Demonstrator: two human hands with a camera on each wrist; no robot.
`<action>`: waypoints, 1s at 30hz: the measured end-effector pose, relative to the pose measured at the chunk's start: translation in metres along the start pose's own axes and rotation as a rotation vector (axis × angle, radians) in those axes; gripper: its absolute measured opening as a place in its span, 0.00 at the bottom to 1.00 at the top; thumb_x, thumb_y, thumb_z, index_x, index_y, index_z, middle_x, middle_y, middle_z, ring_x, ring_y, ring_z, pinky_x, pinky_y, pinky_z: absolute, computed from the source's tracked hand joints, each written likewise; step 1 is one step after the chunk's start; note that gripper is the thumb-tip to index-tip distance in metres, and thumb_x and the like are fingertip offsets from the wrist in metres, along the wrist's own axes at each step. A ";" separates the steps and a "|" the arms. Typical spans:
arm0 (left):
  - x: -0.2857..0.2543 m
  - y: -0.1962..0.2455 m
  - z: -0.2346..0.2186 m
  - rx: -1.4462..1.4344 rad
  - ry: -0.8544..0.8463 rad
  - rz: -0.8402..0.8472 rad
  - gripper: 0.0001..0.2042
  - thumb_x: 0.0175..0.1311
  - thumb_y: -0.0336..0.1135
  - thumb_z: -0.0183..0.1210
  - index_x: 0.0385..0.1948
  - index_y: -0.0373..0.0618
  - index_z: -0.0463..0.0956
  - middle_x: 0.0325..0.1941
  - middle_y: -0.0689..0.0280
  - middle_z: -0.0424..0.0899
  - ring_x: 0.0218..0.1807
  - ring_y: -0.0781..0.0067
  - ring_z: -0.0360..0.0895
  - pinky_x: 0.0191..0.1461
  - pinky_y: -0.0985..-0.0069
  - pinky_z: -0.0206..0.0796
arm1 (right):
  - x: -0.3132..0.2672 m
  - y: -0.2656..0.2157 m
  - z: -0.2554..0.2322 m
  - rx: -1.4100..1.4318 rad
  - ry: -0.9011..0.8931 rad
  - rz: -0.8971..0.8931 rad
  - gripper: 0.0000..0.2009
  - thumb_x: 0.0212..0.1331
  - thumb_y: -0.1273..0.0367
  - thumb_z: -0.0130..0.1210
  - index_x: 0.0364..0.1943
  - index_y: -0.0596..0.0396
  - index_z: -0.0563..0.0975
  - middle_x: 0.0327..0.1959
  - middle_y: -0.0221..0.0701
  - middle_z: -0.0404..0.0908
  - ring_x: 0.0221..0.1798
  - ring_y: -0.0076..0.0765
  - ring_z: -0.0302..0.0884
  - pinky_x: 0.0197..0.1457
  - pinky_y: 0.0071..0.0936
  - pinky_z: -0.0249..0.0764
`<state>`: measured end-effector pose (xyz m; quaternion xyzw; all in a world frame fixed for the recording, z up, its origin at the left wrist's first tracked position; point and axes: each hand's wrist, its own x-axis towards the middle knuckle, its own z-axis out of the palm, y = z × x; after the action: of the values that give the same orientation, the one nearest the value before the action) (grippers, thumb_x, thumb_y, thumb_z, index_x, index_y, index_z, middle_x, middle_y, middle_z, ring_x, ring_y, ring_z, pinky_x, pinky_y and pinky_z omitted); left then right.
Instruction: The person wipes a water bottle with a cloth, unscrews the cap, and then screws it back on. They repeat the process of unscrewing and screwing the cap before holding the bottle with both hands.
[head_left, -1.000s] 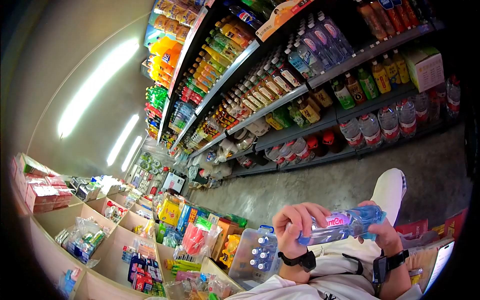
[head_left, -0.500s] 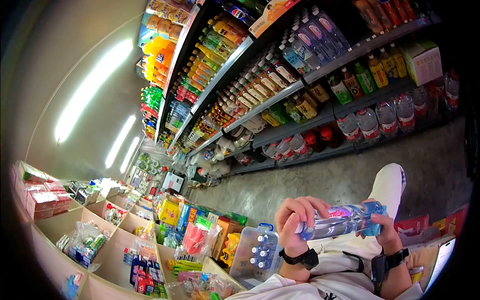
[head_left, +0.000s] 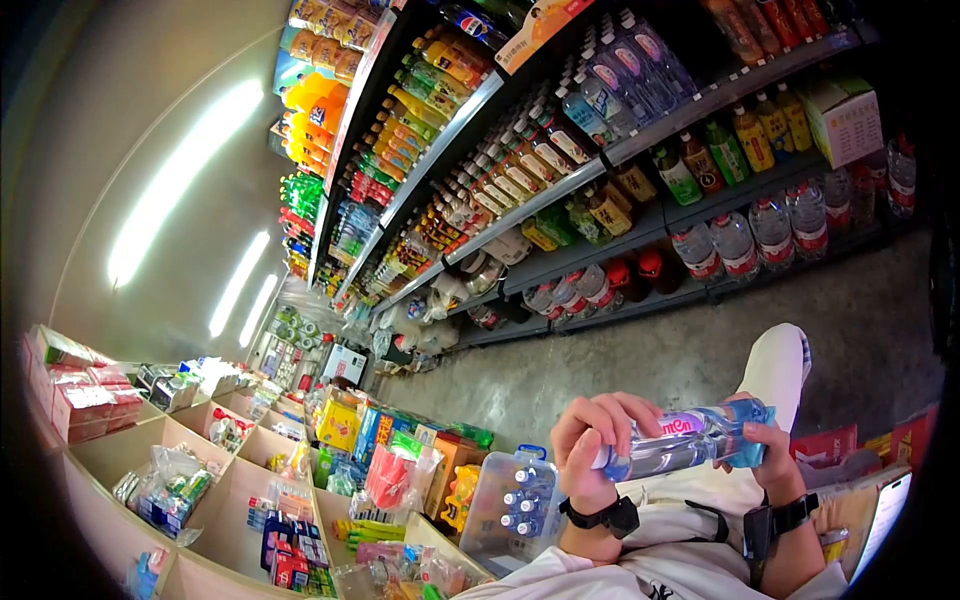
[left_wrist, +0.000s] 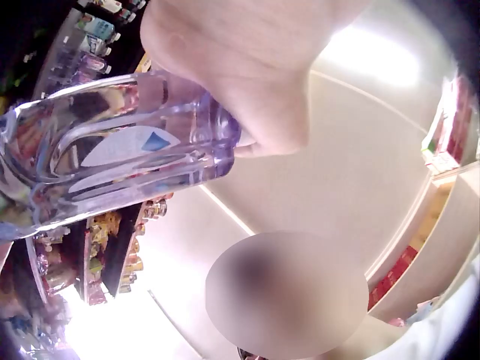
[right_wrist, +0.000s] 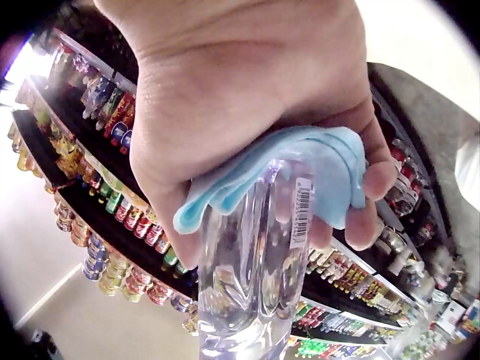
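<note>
A clear plastic bottle with a pink label lies nearly level across my lap, held between both hands. My left hand grips its left end, thumb and fingers curled round it. At the other end, my right hand holds a light blue cloth against the bottle. In the right wrist view the folded cloth wraps over the bottle's end, with thumb and fingers on either side. A barcode sticker shows on the bottle near the cloth.
Shelves of drink bottles run along the far side of the aisle. To the left are wooden compartments with packaged goods. A clear plastic bin with several small bottles stands beside my left arm. A lit screen is at the right.
The bottle has turned a little and risen slightly in view, its label now facing more upward. My right hand has shifted its hold with the cloth at the bottle's end.
</note>
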<state>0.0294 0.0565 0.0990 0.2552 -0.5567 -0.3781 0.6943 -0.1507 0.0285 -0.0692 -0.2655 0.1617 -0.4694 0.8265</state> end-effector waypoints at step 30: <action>-0.001 -0.001 -0.001 0.122 -0.016 0.049 0.19 0.67 0.41 0.50 0.19 0.36 0.74 0.30 0.49 0.82 0.34 0.53 0.81 0.48 0.52 0.74 | -0.002 -0.004 0.003 0.048 0.010 0.021 0.29 0.51 0.56 0.60 0.54 0.59 0.71 0.30 0.38 0.81 0.27 0.41 0.83 0.27 0.31 0.78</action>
<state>0.0304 0.0565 0.0969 0.2804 -0.5905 -0.3284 0.6818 -0.1528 0.0295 -0.0641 -0.2415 0.1572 -0.4658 0.8367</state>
